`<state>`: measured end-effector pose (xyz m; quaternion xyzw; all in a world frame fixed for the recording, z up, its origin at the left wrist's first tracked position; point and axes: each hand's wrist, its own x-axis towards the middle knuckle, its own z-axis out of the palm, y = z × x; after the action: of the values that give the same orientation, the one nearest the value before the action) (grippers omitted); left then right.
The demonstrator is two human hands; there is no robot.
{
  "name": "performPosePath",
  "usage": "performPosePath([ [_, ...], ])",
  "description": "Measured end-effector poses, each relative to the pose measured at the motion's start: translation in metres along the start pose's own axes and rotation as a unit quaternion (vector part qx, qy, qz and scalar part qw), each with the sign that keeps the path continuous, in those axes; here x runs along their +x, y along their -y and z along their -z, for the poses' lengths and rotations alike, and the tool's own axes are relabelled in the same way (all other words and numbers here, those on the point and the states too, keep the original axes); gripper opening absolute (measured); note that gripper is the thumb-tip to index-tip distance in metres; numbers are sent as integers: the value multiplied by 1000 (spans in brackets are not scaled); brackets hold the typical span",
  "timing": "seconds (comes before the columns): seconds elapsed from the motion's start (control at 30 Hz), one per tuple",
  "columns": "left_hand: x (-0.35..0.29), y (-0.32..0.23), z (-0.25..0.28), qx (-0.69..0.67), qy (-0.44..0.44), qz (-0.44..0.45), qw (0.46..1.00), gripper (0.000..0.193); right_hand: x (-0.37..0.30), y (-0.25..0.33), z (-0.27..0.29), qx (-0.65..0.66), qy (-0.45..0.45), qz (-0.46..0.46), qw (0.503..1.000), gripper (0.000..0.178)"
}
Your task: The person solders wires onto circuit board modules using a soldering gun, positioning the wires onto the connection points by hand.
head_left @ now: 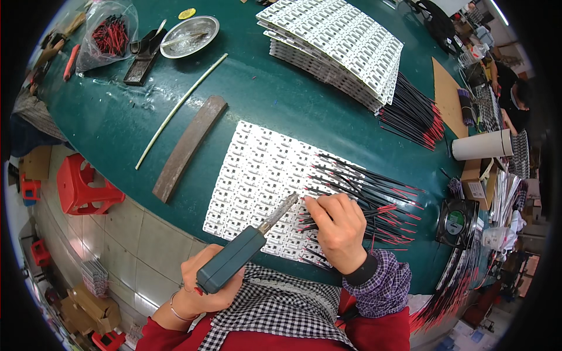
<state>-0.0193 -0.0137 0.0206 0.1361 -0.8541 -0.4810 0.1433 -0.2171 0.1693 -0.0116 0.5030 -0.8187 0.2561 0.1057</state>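
Note:
A white sheet of small circuit boards (252,175) lies flat on the table in front of me. My left hand (202,275) is wrapped round the dark green body of a soldering gun (234,257), its metal tip pointing up and right over the sheet. Close to that tip, my right hand (339,231) pinches a thin wire against the boards; the fingers hide most of it. Black wires with red ends (392,213) fan out from the sheet's right side, some passing beneath my right hand.
At the far side stands a stack of board sheets (333,41), with more wires (413,114) beside it. Left lie a brown curved bar (190,149), a pale thin rod (181,105), a metal bowl (205,29) and a bag of wires (93,55). A small fan (456,222) stands right.

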Motion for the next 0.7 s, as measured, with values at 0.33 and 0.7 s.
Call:
performPosePath([
  [0.33, -4, 3, -2, -25, 21, 25, 999, 26, -3, -7, -2, 40, -2, 4, 999, 35],
  [0.7, -8, -1, 3, 5, 1, 9, 1000, 25, -3, -4, 1, 21, 10, 18, 1000, 33],
])
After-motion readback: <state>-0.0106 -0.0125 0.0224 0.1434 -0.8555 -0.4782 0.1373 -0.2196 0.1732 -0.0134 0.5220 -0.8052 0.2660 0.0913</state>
